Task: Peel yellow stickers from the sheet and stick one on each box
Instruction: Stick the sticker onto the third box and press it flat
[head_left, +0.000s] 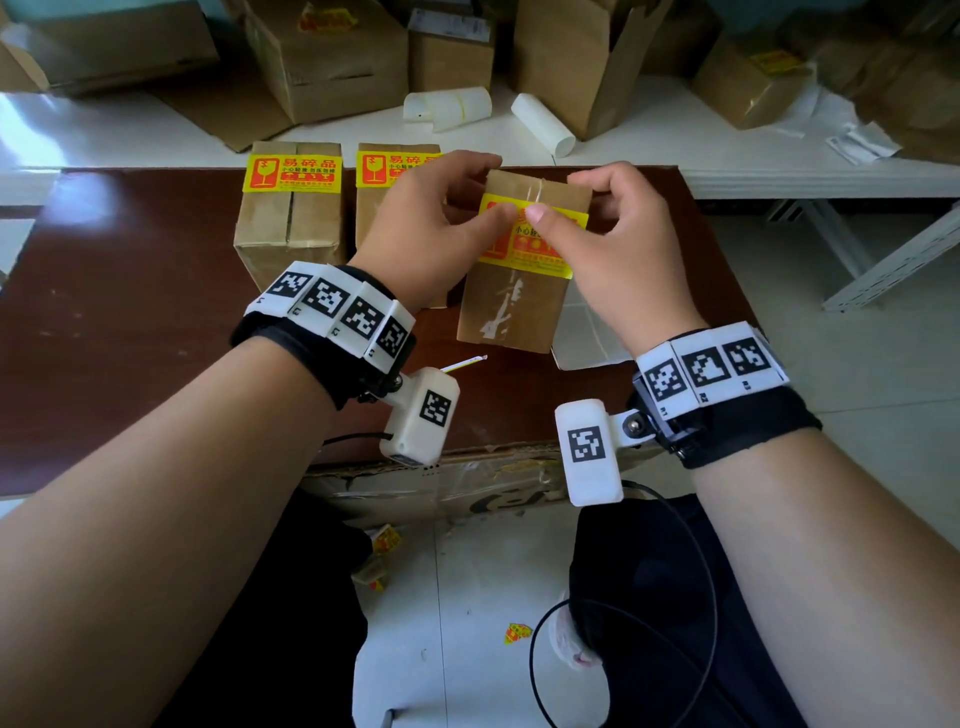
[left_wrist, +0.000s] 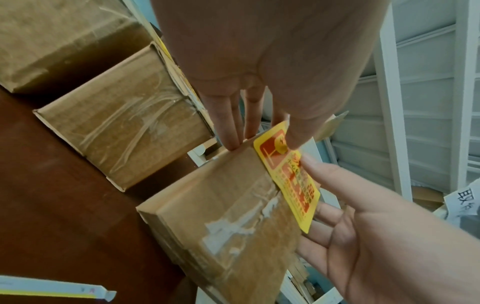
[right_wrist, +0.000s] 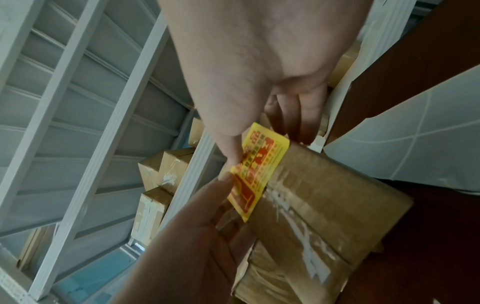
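Three brown boxes stand on the dark table (head_left: 130, 312). The left box (head_left: 291, 234) and the middle box (head_left: 374, 213) each carry a yellow sticker on top. The third box (head_left: 511, 306) (left_wrist: 228, 216) (right_wrist: 324, 205) is tilted up between my hands. A yellow sticker (head_left: 540, 254) (left_wrist: 291, 185) (right_wrist: 259, 170) lies across its upper face. My left hand (head_left: 457, 208) (left_wrist: 254, 123) holds the box's far edge, thumb pressing on the sticker. My right hand (head_left: 587, 208) (right_wrist: 259, 61) grips the right side, thumb on the sticker beside the left thumb.
A white backing sheet (head_left: 587, 332) (right_wrist: 415, 133) lies under the held box's right side. A thin white and yellow strip (head_left: 462, 364) (left_wrist: 52, 292) sits near the table's front. Larger cardboard boxes (head_left: 322, 57) and white paper rolls (head_left: 447, 106) crowd the white surface behind.
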